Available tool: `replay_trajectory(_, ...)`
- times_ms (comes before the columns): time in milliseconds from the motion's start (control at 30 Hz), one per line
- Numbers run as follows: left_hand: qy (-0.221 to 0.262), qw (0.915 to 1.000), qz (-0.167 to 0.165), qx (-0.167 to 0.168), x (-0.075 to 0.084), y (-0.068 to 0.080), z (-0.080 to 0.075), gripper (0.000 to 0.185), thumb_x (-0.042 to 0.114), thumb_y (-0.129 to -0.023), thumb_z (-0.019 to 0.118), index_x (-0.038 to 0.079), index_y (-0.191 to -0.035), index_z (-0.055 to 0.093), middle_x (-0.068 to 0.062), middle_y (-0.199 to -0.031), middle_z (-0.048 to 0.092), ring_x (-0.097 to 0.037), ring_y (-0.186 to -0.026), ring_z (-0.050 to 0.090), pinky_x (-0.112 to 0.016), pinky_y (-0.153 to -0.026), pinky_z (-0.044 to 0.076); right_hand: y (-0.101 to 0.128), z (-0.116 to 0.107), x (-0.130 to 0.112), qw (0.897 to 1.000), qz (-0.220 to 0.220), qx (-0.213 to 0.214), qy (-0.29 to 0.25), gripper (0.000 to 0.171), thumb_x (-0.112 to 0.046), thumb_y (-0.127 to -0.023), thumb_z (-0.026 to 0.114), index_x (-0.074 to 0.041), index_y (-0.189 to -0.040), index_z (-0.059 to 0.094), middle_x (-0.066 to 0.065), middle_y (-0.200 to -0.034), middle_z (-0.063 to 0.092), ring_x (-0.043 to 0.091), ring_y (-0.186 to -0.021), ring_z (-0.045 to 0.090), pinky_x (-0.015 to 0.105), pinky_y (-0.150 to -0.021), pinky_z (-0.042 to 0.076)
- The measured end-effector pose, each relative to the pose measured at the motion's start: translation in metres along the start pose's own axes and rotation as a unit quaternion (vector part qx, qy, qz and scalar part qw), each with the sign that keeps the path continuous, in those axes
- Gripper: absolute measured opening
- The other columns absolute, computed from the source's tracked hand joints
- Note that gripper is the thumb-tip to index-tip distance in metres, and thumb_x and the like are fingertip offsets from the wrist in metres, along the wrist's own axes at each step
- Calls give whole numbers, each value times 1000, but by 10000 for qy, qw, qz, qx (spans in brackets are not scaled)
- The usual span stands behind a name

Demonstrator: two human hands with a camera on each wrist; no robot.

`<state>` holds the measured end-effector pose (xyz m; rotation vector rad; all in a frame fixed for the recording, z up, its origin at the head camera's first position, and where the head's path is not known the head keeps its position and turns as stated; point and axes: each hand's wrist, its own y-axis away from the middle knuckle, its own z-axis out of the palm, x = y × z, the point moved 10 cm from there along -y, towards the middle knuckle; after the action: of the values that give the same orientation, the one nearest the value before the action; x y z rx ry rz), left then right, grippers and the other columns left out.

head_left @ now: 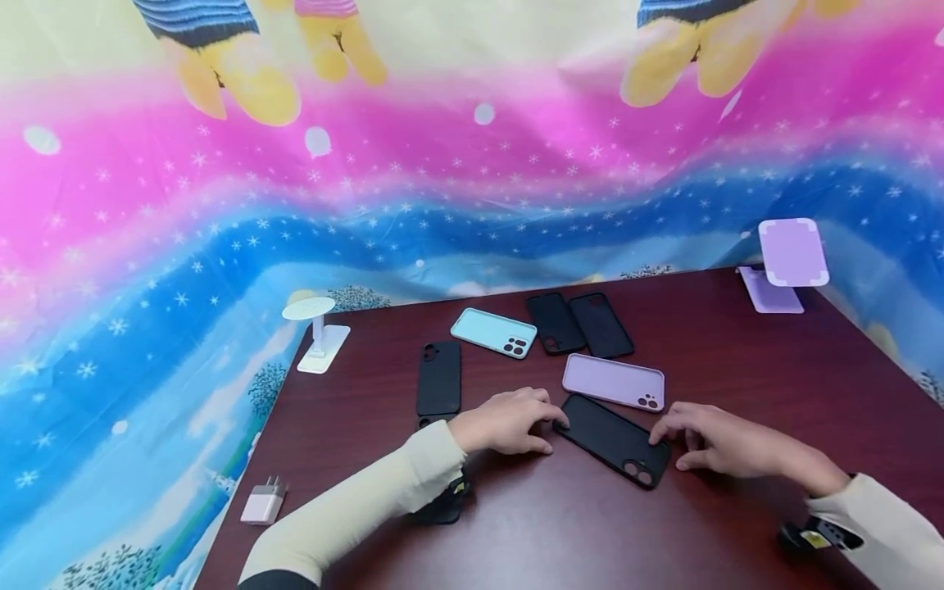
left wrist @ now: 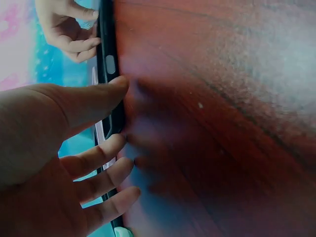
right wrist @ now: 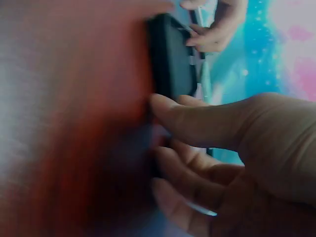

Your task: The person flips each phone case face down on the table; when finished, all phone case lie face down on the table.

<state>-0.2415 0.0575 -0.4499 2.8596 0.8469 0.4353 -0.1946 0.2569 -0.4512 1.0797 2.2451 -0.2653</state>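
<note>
Printed cloth backdrop (head_left: 472, 164), pink and blue with white snowflakes, hangs behind a glossy dark red-brown table (head_left: 553, 541). Front and centre on the table: one black rectangular phone case (head_left: 608, 436), set diagonally, camera cutouts at its near right end. Left hand (head_left: 509, 422) is at the case's left end, thumb and fingers spread apart, index tip at the corner; light contact or a tiny gap, can't tell. Right hand (head_left: 719, 442) is at the other end, loosely bent, index fingertip at the far edge, thumb apart from the fingers; no firm grip visible on either side. Just beyond that case, a lilac phone case (head_left: 614, 383), cutouts at right. Further back, a mint-green phone case (head_left: 494, 333) beside two black phone cases (head_left: 555, 324) lying side by side. To the left, a separate black phone case (head_left: 438, 378) lies lengthwise; nearer, another dark one (head_left: 437, 518) is partly hidden under the left cream sleeve (head_left: 369, 504). White-and-grey plug charger (head_left: 263, 501) near the left edge, small white stand with round top (head_left: 313, 328) at the back left, lilac stand with square plate (head_left: 795, 252) at the back right. Right wrist view blurry.
</note>
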Motion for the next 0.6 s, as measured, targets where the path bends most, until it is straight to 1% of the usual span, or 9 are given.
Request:
replay_trajectory(133,-230,9997,-49,98,5,-5,0,26,34,-97,72,31,-122,69,9,-115,63,-6,-102,55,-23,-86,47,2,-2,-6,9953,-549,702,387,20,-18,-89,80,-26,-104,70,-8,-101,62,-3,-81,52,22,-67,49)
replay_trajectory(200,-360,9992,-56,153,6,-5,0,16,32,-97,72,30,-113,71,10,-111,63,-7,-101,55,-23,-84,47,3,-4,-9,9914,-740,924,555,20,-17,-87,81,-30,-97,68,-13,-96,61,-3,-82,52,22,-67,49)
replay_trajectory(233,-435,9989,-63,176,7,-6,0,11,32,-97,72,30,-108,71,11,-108,63,-7,-100,55,-22,-82,47,2,-4,-12,9898,-842,982,592,20,-16,-87,81,-30,-94,68,-14,-94,61,-3,-82,53,22,-67,49)
replay_trajectory(300,-555,9982,-99,208,7,-6,0,2,31,-98,72,31,-100,71,11,-102,62,-7,-96,54,-23,-78,47,0,-4,-16,9885,-969,989,602,20,-15,-88,81,-29,-92,67,-16,-92,61,-5,-82,53,21,-66,49)
replay_trajectory(400,-723,9969,-157,255,5,-4,-2,7,31,-98,71,31,-92,70,12,-97,60,-7,-92,53,-24,-73,45,-4,-4,-20,9885,-1088,901,531,17,-15,-90,78,-27,-93,67,-17,-91,63,-7,-81,53,20,-66,49)
replay_trajectory(500,-802,9959,-166,378,3,2,-7,7,33,-99,70,31,-92,69,13,-95,61,-6,-89,54,-23,-73,44,-7,-8,-24,9902,-1087,808,329,13,-18,-94,75,-27,-97,67,-17,-91,66,-7,-81,55,20,-66,50)
replay_trajectory(600,-752,9950,-166,642,-1,12,-18,6,34,-100,68,31,-96,70,14,-98,63,-6,-91,56,-23,-75,46,-10,-17,-29,9906,-1084,826,109,12,-18,-95,73,-27,-101,68,-15,-93,68,-5,-80,57,21,-66,52)
